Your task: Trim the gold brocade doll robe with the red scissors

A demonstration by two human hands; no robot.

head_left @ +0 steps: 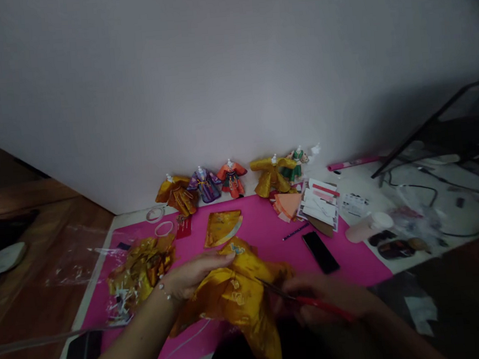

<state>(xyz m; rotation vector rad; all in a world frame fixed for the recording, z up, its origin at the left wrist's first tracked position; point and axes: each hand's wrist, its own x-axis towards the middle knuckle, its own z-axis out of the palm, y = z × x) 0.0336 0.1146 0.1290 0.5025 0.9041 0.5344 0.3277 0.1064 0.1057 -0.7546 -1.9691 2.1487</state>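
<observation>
- A left hand (195,274), fingers closed, grips shiny golden-yellow fabric with small pale-outlined motifs (242,292) by its upper left part, above a bright pink mat (263,222)
- The fabric spreads to the right of that hand; its long axis runs from beside the fingertips back toward the wearer, the lower end pointing at the body
- A right hand (321,297), dim and blurred, closes around a slim tool with a red handle and dark metal end (298,299)
- The tool's long axis slants from the right hand forward and left, its tip pointing toward the left hand and meeting the fabric between the two
- Just beyond the left hand lies a flat gold fabric piece with a curved edge (222,228); to its left, a heap of gold scraps in clear plastic (145,270)
- Beyond the right hand, a black phone (320,252); farther forward, a row of miniature robed figures (232,179) at the pale wall (232,80)
</observation>
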